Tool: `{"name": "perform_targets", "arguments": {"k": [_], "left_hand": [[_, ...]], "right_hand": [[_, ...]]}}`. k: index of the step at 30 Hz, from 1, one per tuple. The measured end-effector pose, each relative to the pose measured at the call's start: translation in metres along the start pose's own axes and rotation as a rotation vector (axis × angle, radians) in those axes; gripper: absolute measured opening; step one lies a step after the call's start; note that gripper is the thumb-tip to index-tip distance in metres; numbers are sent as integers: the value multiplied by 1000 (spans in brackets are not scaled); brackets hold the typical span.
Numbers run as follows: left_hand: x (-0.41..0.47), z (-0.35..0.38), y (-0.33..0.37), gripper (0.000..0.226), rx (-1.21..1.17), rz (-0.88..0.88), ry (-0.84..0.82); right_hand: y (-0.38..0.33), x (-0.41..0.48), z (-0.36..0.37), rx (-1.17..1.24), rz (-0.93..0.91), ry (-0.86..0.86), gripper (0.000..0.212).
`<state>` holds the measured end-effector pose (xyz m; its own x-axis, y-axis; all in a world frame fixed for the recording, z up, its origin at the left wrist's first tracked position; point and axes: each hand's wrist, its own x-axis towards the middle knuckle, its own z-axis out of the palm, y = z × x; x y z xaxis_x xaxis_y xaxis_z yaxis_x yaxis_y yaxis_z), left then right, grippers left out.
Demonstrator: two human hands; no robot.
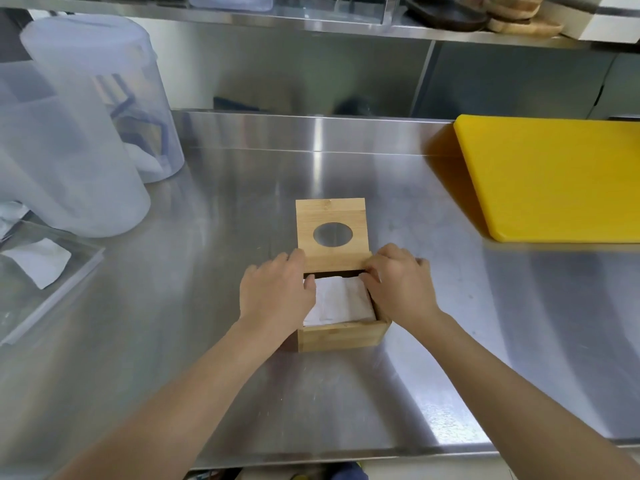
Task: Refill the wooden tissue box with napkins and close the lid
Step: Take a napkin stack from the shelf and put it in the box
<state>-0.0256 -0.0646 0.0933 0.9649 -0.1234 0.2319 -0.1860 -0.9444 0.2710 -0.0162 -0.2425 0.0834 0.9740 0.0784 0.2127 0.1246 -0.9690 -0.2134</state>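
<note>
A small wooden tissue box point(341, 336) stands in the middle of the steel counter. White napkins point(341, 301) fill its open part. Its wooden lid point(332, 209), with an oval hole, is slid far back and covers only the rear edge of the box. My left hand point(277, 289) rests on the box's left side with fingertips at the lid's near left corner. My right hand point(398, 282) lies on the right side, fingers pinching the lid's near right corner. Both hands hide the box's side walls.
A thick yellow cutting board point(554, 178) lies at the right. Two tall translucent plastic jugs point(79, 133) stand at the left, with a clear tray point(41, 271) holding a white paper in front of them. A steel shelf point(311, 26) runs overhead at the back.
</note>
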Motion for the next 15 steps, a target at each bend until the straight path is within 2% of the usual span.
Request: {"name": "perform_targets", "arguments": {"k": [2,3,5,6,9,11,15], "left_hand": [[2,2,0,15,-67,189,82],[4,3,2,15,-80,302,85],[8,5,7,16,-61,479,-47],[9,5,9,15,-34,509,-144],[12,9,5,22,166,468,-362],[13,9,1,25,231,417,-460],[13,9,1,24,225,385,-511]], "right_hand": [[3,2,-6,98,-204,20,10],[3,3,-9,131,-315,-22,10],[0,3,-10,160,-448,-181,13],[-1,4,-10,139,-463,-246,15],[4,4,-4,-28,-459,-340,24],[6,5,-6,-88,-423,-380,23],[2,9,-8,-120,-389,-441,14]]}}
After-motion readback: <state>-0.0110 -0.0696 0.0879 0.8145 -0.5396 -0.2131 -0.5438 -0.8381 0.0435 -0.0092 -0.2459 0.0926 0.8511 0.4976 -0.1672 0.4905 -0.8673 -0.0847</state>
